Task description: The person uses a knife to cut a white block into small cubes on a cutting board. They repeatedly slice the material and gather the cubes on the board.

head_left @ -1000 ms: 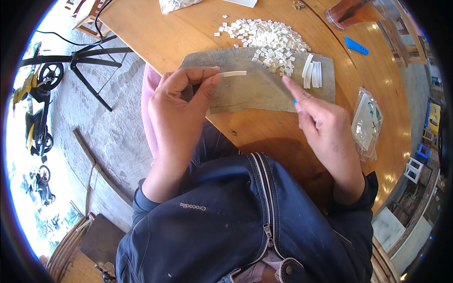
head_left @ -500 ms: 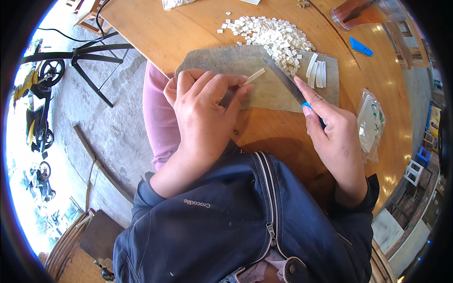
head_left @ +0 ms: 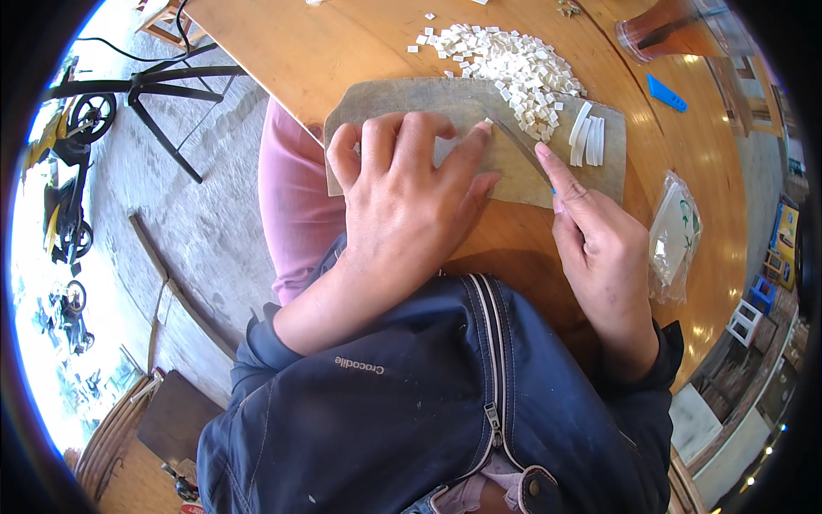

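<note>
My right hand (head_left: 604, 236) is closed around the handle of a knife (head_left: 525, 152), its index finger stretched along the back of the blade. The blade slants over a worn wooden cutting board (head_left: 385, 107), with its tip beside my left fingertip. My left hand (head_left: 411, 184) is spread over the board, thumb apart from the index finger. At that index fingertip shows a small white bit (head_left: 488, 122); any more of it is hidden. Several thin white strips (head_left: 587, 141) lie at the board's right. A heap of small white cut squares (head_left: 518, 68) covers the board's far edge and the table beyond.
On the wooden table (head_left: 300, 51) a clear plastic bag (head_left: 675, 236) lies to the right. Farther off are a blue plastic piece (head_left: 666, 92) and a glass of brown drink (head_left: 664, 36). A black metal stand (head_left: 158, 90) is on the concrete floor at left.
My left hand has moved right, toward the blade, and its thumb and index finger have parted. The white strip that stuck out from them no longer shows at full length.
</note>
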The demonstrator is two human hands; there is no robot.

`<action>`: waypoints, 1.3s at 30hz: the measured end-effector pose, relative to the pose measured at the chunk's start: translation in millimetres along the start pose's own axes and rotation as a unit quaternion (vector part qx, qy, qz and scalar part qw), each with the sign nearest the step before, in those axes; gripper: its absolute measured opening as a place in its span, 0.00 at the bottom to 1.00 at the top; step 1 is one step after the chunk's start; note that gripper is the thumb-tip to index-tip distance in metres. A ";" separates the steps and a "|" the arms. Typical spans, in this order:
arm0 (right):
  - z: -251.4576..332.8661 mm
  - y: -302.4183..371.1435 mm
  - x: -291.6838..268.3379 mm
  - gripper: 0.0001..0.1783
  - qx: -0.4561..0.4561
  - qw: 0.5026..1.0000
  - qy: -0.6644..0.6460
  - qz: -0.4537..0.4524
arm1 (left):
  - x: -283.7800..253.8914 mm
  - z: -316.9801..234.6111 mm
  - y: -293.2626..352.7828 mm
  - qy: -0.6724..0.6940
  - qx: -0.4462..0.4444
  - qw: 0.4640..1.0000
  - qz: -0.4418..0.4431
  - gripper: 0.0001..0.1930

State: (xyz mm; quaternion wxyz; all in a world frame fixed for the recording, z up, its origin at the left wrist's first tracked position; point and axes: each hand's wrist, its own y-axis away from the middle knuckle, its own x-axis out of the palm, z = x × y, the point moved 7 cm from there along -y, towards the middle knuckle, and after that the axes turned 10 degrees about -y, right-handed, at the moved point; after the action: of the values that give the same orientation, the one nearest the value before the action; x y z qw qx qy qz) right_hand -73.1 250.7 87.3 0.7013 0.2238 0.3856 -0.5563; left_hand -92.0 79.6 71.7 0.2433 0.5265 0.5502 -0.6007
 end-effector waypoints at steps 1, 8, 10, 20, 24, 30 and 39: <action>-0.8 -0.3 0.4 0.38 -0.001 1.000 0.003 0.002 | 1.4 0.7 0.4 0.005 0.000 1.000 -0.004 0.20; -2.6 -3.6 0.9 0.37 0.015 1.000 -0.003 0.024 | 1.6 3.7 0.1 -0.006 0.015 1.000 -0.027 0.17; -1.7 -3.7 0.7 0.37 0.014 1.000 0.001 0.028 | 0.6 3.9 -0.5 -0.010 0.017 1.000 -0.023 0.17; 1.9 -1.2 2.6 0.37 0.000 0.999 0.046 0.030 | 3.5 3.9 -0.8 0.012 0.013 0.999 -0.031 0.16; 3.0 -3.4 5.0 0.36 0.008 0.999 0.038 0.035 | 3.6 3.7 0.3 0.007 0.005 0.998 -0.058 0.15; 0.1 -2.6 -1.5 0.35 0.019 0.999 -0.007 0.033 | 7.8 6.6 1.6 0.032 0.003 0.997 -0.077 0.12; 1.8 -1.3 1.7 0.36 0.017 0.999 -0.013 0.045 | 8.5 6.9 2.9 0.038 0.003 0.995 -0.096 0.10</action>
State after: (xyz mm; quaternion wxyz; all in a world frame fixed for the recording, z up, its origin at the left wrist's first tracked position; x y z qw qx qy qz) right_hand -73.7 248.0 87.1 0.7266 0.2456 0.3567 -0.5333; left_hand -94.8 74.9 61.8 0.1621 0.4946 0.6050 -0.6026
